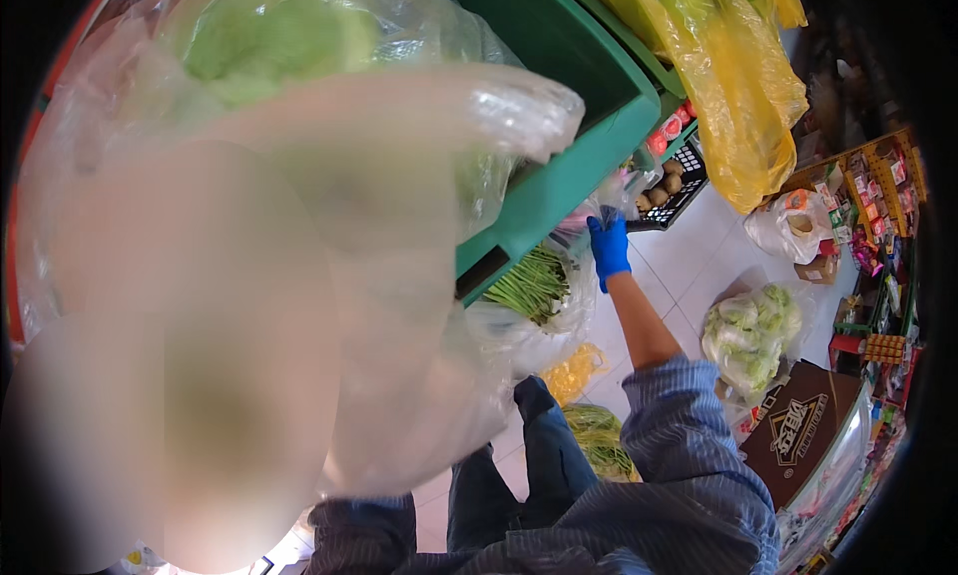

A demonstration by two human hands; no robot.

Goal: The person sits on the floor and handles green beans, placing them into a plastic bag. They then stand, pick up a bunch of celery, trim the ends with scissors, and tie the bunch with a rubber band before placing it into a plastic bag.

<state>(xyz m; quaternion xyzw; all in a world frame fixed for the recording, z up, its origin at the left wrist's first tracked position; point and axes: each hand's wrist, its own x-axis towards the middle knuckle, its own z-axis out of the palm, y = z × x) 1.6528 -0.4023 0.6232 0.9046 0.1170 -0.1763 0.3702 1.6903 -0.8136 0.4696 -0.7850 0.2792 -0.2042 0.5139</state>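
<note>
My right hand, in a blue glove, reaches out beside the green plastic crate. Its fingers are at clear plastic bagging near the crate's outer side; whether they grip it is unclear. My left hand is out of view; only a striped sleeve shows at the bottom. A large clear plastic bag fills the left half close to the camera, much of it blurred. Leafy green vegetables show through its upper part. Below the crate lies a bundle of long green stalks in clear plastic.
A black crate holds round brown produce. A yellow plastic bag hangs at upper right. On the tiled floor are a bag of pale green vegetables, a white bag and bagged greens. A brown carton stands at right.
</note>
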